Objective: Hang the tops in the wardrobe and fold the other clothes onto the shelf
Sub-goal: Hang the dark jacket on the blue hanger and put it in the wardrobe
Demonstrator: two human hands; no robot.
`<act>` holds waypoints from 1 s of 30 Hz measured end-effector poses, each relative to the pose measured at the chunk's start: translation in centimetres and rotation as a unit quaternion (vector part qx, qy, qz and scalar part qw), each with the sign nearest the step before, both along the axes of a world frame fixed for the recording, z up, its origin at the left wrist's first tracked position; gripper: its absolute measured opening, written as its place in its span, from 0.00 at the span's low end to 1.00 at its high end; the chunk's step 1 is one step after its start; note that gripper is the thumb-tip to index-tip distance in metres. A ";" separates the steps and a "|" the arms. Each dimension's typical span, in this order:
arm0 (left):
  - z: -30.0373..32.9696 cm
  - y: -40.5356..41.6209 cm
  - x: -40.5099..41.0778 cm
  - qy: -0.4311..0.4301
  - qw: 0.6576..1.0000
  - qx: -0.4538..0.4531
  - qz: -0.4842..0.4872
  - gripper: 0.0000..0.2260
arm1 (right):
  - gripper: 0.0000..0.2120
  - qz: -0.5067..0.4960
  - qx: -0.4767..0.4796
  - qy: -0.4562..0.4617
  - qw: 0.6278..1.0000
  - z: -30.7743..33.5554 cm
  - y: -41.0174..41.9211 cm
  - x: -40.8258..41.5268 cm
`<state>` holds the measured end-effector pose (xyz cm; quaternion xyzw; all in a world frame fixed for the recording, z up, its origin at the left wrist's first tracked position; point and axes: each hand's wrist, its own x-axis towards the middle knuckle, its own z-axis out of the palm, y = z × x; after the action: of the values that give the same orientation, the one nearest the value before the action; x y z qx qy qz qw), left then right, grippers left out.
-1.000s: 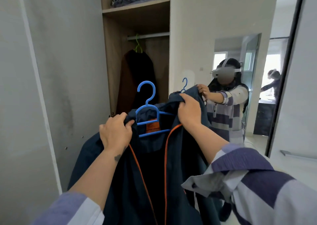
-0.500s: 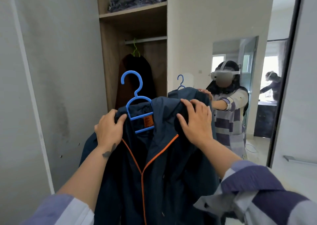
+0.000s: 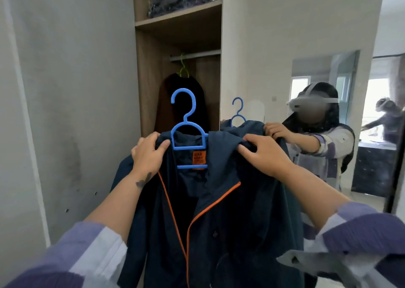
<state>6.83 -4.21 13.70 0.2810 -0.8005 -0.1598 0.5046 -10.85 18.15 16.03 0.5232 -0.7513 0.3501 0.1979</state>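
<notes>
Left hand (image 3: 147, 154) and right hand (image 3: 264, 154) each grip navy jacket (image 3: 219, 211) shoulders on blue hanger (image 3: 188, 134), frame centre, before open wardrobe (image 3: 153, 53)

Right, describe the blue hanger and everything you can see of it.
The blue hanger looks like moulded plastic: an open round hook on top, a short neck, an arched shoulder piece and two flat crossbars below. It stands upright, held up in front of the open wardrobe, not on the rail. A dark blue jacket with orange piping is draped over it, hiding its arms; an orange label shows between the bars. The left hand and right hand grip the jacket's shoulders.
</notes>
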 end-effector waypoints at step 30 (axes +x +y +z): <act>11.6 -24.5 -18.2 -0.063 0.978 0.017 -0.196 0.28 | 0.04 0.024 -0.189 -0.319 0.929 13.1 -23.2 2.8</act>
<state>-11.40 -28.71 25.35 0.1362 -0.8674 -0.2511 0.4074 -8.07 -5.04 29.18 0.3551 -0.6819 0.6385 0.0344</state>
